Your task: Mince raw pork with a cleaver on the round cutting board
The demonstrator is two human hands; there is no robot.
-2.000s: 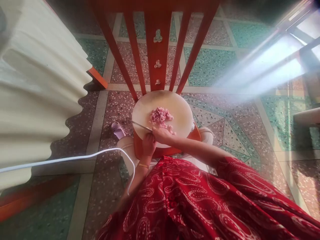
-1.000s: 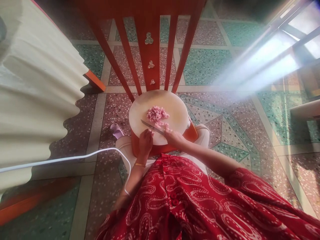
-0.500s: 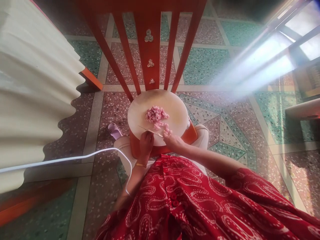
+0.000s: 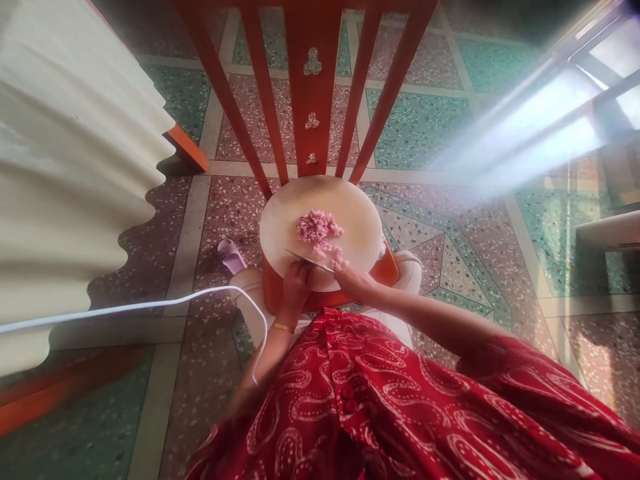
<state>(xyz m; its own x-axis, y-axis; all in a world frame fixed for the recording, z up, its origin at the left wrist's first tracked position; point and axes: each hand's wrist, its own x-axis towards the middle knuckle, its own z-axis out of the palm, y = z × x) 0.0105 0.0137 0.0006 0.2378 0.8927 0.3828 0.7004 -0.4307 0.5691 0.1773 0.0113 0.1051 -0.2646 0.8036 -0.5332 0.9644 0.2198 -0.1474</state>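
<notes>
Over the front of the round cream seat [image 4: 280, 213], my left hand [image 4: 297, 283] is closed with its fingers pinched together around the middle of a thin needle-like stick [image 4: 320, 264]. The stick slants down to the right and its tip sticks out past my left fingers. My right hand [image 4: 354, 283] is closed at the stick's right end, its fingertips touching the pink yarn-like strand [image 4: 325, 250]. That strand leads back to a bunched pink pile [image 4: 314, 227] on the seat. What lies inside my fingers is too small to make out.
The chair's red wooden slatted back [image 4: 310, 87] rises beyond the seat. A cream wavy-edged cloth [image 4: 65, 187] hangs at the left. A white cable [image 4: 150, 305] runs to my left arm. A lilac slipper [image 4: 231, 257] lies on the terrazzo floor [image 4: 425, 133].
The view has shifted slightly, so the chair and seat sit a little further right. The stick looks a bit steeper. Both hands keep their hold near the seat's front.
</notes>
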